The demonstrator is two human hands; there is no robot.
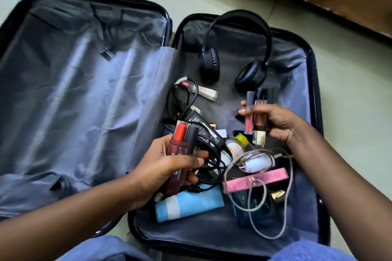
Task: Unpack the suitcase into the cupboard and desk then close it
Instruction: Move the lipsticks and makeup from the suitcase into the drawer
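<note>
Suitcase (pixel 314 82), black hard-shell with grey lining, lies open flat on the pale floor (pixel 350 91). Its right half holds black over-ear headphones (pixel 237 57), tangled black cables (pixel 212 154), a blue tube (pixel 191 203) and a pink box (pixel 256 179). The left hand (pixel 167 167) grips a bundle of red lip-gloss tubes (pixel 180 146); the right hand (pixel 273 121) grips several more lip-gloss tubes (pixel 255 121).
</note>
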